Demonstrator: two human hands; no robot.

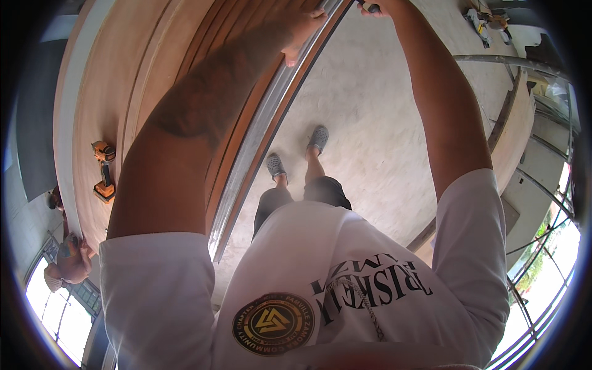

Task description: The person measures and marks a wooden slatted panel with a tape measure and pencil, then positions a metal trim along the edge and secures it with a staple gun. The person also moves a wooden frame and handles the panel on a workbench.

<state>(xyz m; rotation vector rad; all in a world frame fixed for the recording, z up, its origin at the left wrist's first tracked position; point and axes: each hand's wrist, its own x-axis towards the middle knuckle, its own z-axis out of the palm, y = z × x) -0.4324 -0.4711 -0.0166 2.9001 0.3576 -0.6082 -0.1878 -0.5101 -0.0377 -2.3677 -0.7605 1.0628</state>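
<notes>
A long silvery metal bar (271, 102) lies along the edge of a stack of reddish-brown wooden boards (225, 31). My left hand (303, 34) grips this bar near the top of the view, thumb low on it and fingers reaching across. To the right, my right hand (387, 6) is closed round a small tool with a dark handle (371, 8), close to the bar's dark outer edge. The upper picture edge cuts off part of that hand, and the tool's working end cannot be made out.
An orange and black cordless drill (103, 172) rests on the wide wooden panel (92, 123) at left. Another person (71, 262) is beyond it. Tools (478, 28) lie on the concrete floor (376, 123) at upper right, near a curved pipe (512, 60) and a wooden board (515, 117).
</notes>
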